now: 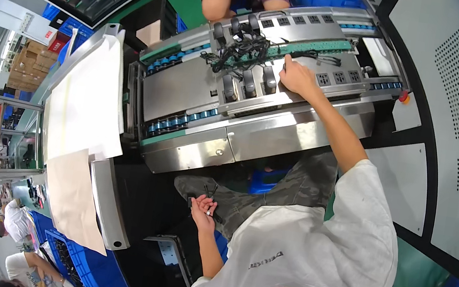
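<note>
My right hand is at the metal station; my left hand rests low by my lap.

My right fingers are bent and drawn nearly together beside the near row of black adapters; I cannot tell whether they pinch anything. My left fingers curl loosely, palm up, around thin black cord ends. The adapters stand left of my right hand, with heaped black cables on their far side and black sockets to the right. I judge the adapters light, hard-cased and slightly slippery, best held by their sides; the cables and cord ends look soft and easily snagged, better gripped at a plug than mid-length.
</note>
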Demonstrator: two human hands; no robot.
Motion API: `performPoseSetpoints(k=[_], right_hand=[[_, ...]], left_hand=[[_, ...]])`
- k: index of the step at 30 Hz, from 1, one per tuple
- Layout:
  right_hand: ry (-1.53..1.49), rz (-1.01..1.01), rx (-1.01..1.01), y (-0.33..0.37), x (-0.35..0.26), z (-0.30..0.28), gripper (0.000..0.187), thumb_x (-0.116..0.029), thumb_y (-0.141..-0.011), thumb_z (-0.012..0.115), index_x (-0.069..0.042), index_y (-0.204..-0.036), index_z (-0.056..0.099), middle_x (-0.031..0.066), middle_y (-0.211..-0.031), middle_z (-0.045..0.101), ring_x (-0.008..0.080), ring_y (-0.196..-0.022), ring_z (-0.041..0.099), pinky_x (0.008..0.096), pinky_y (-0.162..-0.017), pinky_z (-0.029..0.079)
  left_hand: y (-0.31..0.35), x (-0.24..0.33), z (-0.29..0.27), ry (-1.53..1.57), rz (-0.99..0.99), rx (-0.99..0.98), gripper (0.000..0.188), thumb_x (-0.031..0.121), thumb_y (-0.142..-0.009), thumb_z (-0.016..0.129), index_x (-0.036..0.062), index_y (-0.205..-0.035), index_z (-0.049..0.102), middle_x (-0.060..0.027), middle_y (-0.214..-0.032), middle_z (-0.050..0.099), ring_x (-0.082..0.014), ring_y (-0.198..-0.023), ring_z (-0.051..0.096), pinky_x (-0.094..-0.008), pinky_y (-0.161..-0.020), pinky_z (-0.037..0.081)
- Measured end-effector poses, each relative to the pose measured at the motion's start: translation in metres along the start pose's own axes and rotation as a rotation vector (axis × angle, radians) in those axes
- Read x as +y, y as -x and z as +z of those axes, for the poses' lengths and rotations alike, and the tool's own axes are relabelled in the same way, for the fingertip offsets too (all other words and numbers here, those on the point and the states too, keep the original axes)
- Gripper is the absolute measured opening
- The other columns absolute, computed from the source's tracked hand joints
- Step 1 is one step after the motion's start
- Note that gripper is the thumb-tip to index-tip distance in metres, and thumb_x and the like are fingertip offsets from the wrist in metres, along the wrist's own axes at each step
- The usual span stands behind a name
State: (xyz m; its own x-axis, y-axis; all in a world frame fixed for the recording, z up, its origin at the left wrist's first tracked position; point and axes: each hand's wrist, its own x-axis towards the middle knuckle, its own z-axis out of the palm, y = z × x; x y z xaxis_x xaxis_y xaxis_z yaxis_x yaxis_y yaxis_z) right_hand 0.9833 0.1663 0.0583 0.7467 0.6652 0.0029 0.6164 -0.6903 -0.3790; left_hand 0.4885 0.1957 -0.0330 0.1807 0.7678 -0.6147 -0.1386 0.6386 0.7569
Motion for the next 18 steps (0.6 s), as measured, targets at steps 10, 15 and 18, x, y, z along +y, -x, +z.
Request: performPoseSetpoints(k=[10,15,18], right_hand=[[0.172,-0.002,0.286,-0.009,0.108,-0.040,0.024,-0.019,-0.078,0.058,-0.005,-0.097,0.058,0.0174,-0.096,0.062,0.0364,-0.092,0.058,0.0471,-0.077,0.047],[0.485,-0.127,0.298,0.004,0.129,-0.035,0.021,-0.006,-0.074,0.057,-0.008,-0.095,0.057,0.0117,-0.093,0.059,0.0329,-0.092,0.055,0.0449,-0.074,0.048],[0.497,-0.215,0.472,-0.003,0.126,-0.044,0.019,-0.003,-0.075,0.057,-0.007,-0.094,0.057,0.0110,-0.090,0.058,0.0316,-0.089,0.056,0.0433,-0.070,0.048]], left_hand=[[0.005,-0.007,-0.016,-0.010,0.029,-0.085,0.044,0.043,-0.096,0.037,0.0027,-0.099,0.055,-0.0069,-0.076,0.061,-0.0168,-0.067,0.057,-0.0349,-0.073,0.052],[0.003,-0.006,-0.010,0.010,0.030,-0.081,0.044,0.042,-0.097,0.036,0.0015,-0.099,0.055,-0.0076,-0.075,0.061,-0.0172,-0.066,0.058,-0.0351,-0.072,0.052],[0.004,-0.003,-0.011,-0.010,0.033,-0.063,0.045,0.041,-0.097,0.036,0.0001,-0.098,0.055,-0.0086,-0.074,0.061,-0.0177,-0.065,0.058,-0.0354,-0.071,0.052]])
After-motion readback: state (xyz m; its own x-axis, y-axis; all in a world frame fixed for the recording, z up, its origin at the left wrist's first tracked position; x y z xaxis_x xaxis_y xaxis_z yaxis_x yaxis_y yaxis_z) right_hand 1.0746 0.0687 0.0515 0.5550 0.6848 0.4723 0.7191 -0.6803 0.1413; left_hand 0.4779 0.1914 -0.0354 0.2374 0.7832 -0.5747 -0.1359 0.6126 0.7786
